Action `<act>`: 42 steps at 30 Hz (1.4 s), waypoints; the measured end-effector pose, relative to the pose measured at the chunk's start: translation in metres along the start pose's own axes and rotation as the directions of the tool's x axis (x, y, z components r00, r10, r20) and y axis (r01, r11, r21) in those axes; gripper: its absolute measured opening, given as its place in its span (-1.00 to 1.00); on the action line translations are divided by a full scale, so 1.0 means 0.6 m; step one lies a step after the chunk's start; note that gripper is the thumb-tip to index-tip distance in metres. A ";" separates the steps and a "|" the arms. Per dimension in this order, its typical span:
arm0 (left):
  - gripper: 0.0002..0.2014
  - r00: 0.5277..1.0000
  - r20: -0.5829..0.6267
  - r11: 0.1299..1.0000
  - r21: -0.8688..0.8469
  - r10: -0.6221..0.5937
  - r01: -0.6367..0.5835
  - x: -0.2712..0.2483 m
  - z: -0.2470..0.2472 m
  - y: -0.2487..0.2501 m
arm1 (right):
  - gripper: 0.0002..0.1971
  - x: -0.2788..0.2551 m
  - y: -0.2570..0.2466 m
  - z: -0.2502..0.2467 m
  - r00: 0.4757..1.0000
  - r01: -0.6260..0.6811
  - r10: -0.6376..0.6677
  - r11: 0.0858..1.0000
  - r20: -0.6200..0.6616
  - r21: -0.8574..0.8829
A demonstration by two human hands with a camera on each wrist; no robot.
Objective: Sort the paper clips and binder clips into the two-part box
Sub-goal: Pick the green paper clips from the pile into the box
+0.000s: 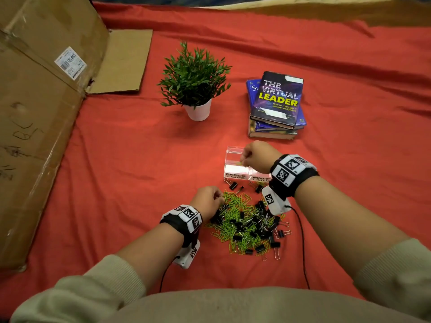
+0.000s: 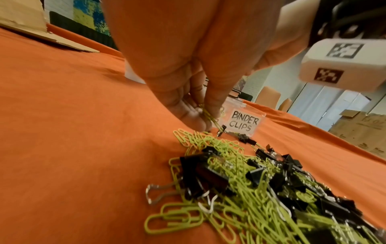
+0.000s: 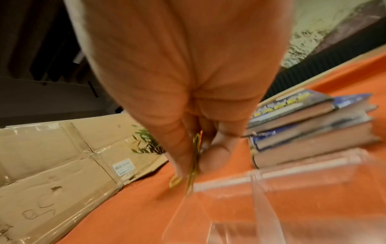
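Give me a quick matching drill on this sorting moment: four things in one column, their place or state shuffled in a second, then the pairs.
Things
1. right hand
2. left hand
3. binder clips
4. books

Places or states
A. stacked beyond the clear two-part box
B. black, mixed into the pile on the red cloth
C. pinching green paper clips at the pile's far left edge
D. holding a green paper clip over the box

Pairs: 1-D, 2-C, 3-B, 4-A
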State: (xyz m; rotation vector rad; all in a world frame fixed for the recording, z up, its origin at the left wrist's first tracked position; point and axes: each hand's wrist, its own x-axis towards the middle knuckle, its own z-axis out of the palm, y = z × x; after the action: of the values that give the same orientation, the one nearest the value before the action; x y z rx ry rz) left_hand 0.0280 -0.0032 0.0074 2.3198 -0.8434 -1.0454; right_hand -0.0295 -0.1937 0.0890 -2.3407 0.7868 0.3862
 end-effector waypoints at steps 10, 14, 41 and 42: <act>-0.93 0.987 -0.090 0.990 0.027 0.137 -0.135 0.053 -0.073 0.078 | -0.87 -0.004 0.022 0.062 0.972 -0.015 0.063 0.978 -0.227 0.210; -0.90 0.973 -0.118 0.977 0.107 0.198 -0.186 0.098 -0.079 0.117 | -0.86 -0.059 0.059 0.092 0.963 -0.063 0.127 0.964 -0.239 0.258; -0.53 0.991 -0.090 0.950 0.306 0.094 -0.062 0.013 0.047 0.018 | -0.76 -0.085 0.129 0.176 0.966 -0.187 0.141 0.960 -0.216 -0.207; -0.54 0.990 -0.086 0.946 0.315 0.110 -0.078 0.013 0.048 0.019 | -0.76 -0.084 0.129 0.176 0.966 -0.182 0.134 0.959 -0.220 -0.216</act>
State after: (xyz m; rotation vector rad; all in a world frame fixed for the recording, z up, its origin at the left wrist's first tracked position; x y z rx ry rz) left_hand 0.0058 -0.0210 -0.0073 2.5350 -1.1352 -0.7908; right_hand -0.1246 -0.1513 -0.0052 -2.5751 1.0845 0.3249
